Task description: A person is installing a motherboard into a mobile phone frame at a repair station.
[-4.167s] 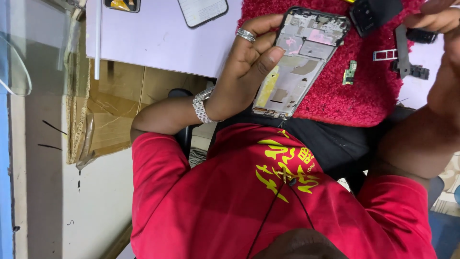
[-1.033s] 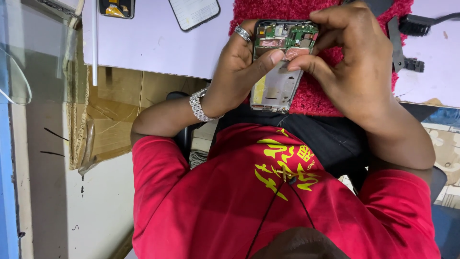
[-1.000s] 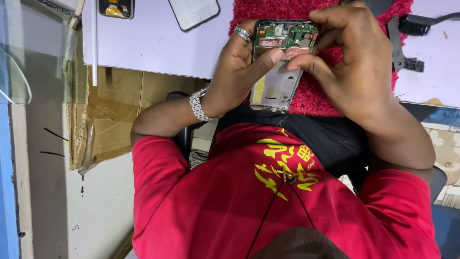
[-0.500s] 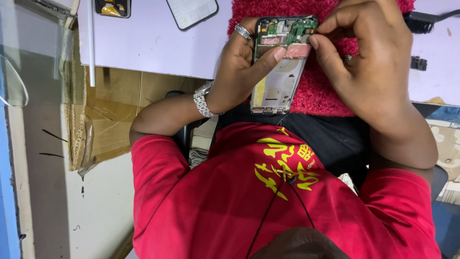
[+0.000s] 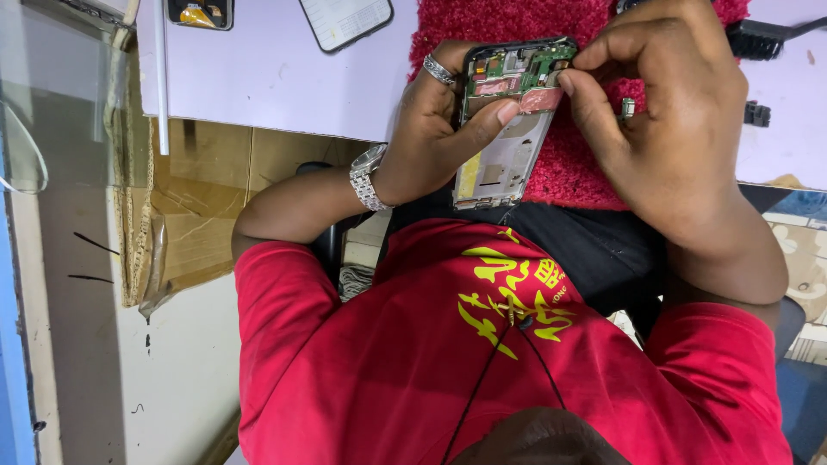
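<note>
Item: opened phone [image 5: 504, 120], back off, green circuit board exposed, over red mat [image 5: 568, 164] at table [image 5: 276, 77] edge.
Left hand [image 5: 431, 129]: wrapped around phone's side, thumb across it, apparently steadying it.
Right hand [image 5: 663, 112]: fingertips pinched at the board's top edge; anything held too small to tell.
Nearby: second phone [image 5: 346, 19], black brush [image 5: 758, 39].

red fuzzy mat [image 5: 482, 19] | green circuit board [image 5: 519, 67] | silver wristwatch [image 5: 369, 177] | red shirt, yellow print [image 5: 508, 297]

opened phone [image 5: 508, 120] between both hands; over mat [image 5: 568, 164]; mat on table [image 5: 284, 77]
</note>
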